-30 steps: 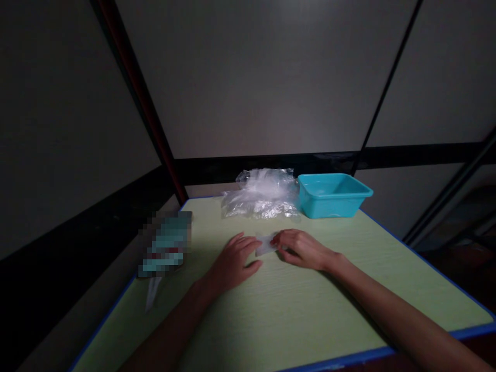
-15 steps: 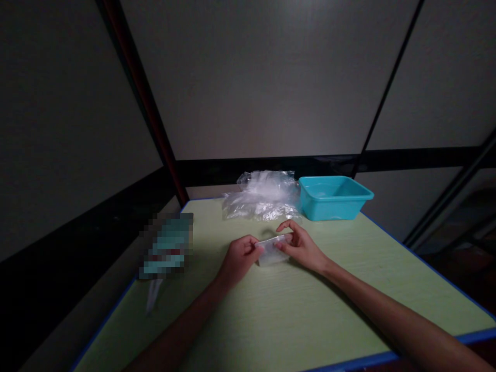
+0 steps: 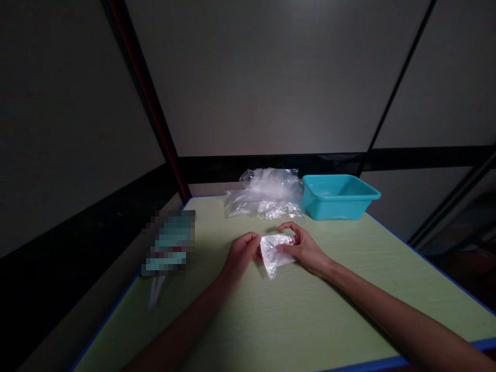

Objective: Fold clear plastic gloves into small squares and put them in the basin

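A small clear plastic bag point(image 3: 274, 252), shiny and creased, is held over the middle of the table between my two hands. My left hand point(image 3: 243, 252) pinches its left upper corner between thumb and fingers. With the thumb on the near face and fingers behind, my right hand point(image 3: 304, 249) grips the right side; its index finger is raised and curved above the bag. A loose flap hangs at the bag's lower left. Whether anything lies inside the bag cannot be made out.
A heap of clear plastic bags point(image 3: 267, 196) lies at the back of the pale green table point(image 3: 248, 320). To its right stands a turquoise plastic basin point(image 3: 339, 204). At the left edge is a pixelated greenish item point(image 3: 170, 243) with a whitish strip. Wall panels close off the back and left.
The bag's left part has folded open, and a flap now hangs down toward me. My left hand has shifted its pinch to the upper corner; my right hand keeps its grip.
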Motion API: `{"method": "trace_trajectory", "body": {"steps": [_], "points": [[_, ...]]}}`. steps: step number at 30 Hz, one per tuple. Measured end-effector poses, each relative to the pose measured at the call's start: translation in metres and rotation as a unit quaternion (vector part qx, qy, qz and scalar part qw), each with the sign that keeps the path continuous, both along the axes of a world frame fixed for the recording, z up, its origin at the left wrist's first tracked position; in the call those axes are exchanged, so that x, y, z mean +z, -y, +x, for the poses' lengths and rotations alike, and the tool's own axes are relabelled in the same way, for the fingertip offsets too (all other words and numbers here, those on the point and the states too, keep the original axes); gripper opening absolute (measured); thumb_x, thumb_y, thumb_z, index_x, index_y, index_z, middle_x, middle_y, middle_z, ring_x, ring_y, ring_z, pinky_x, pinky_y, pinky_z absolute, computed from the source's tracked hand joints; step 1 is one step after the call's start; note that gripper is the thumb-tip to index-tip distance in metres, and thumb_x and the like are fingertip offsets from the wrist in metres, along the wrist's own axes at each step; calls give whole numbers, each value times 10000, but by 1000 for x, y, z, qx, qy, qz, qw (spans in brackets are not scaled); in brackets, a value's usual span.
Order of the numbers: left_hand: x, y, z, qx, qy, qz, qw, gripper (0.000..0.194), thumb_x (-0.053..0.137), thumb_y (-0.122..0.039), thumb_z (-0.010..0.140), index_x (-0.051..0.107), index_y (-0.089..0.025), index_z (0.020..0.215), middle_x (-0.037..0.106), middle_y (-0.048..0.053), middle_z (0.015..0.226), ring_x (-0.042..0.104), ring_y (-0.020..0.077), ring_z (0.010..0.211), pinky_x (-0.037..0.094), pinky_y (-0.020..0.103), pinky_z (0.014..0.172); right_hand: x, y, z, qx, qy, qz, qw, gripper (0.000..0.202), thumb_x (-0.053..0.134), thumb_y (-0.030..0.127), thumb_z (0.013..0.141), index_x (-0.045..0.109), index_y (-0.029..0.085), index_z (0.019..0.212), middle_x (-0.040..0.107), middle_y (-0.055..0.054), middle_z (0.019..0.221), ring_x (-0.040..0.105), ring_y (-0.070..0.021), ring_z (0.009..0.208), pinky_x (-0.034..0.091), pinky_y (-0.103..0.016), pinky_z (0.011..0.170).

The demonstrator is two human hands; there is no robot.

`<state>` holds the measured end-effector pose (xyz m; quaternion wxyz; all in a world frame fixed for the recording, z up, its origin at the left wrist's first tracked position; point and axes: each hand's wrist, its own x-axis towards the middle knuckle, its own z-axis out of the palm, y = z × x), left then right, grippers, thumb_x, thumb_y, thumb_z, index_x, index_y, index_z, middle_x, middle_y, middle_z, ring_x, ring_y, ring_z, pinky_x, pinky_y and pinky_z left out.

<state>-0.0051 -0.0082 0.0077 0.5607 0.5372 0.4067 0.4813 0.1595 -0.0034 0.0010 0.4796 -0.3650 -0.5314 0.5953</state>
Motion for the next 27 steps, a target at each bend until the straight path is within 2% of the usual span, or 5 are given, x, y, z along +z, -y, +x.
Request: {"method": "trace_trajectory", "body": {"steps": [3, 6, 12, 27], "points": [[0, -1, -1, -6, 25, 7, 1000, 246, 536, -386, 683, 517, -144, 639, 532, -18, 566, 507, 100, 527, 391, 208, 517, 3, 1, 0, 1, -54, -28, 998, 508, 740, 214, 517, 428, 182, 917, 549, 73, 538, 473, -63, 394, 355, -166, 397], [3, 1, -2, -5, 7, 19, 1000, 232, 533, -363, 691, 524, -140, 628, 529, -12, 555, 484, 97, 520, 376, 205, 514, 6, 3, -1, -3, -78, -42, 996, 518, 750, 196, 491, 433, 178, 900, 560, 72, 542, 484, -61, 404, 368, -162, 407], [8, 5, -1, 0, -23, 31, 999, 223, 540, -356, 685, 530, -145, 616, 516, -19, 530, 468, 97, 506, 360, 203, 511, 9, 5, -1, -9, -81, -53, 995, 533, 757, 189, 472, 438, 178, 899, 560, 78, 535, 491, -61, 406, 381, -160, 413], [9, 5, 0, 6, -27, 35, 999, 157, 533, -290, 683, 526, -145, 622, 527, -23, 519, 464, 95, 501, 348, 205, 516, 6, 3, 1, 2, -86, -40, 996, 506, 739, 171, 515, 426, 177, 913, 588, 59, 539, 510, -68, 420, 391, -164, 429]]}}
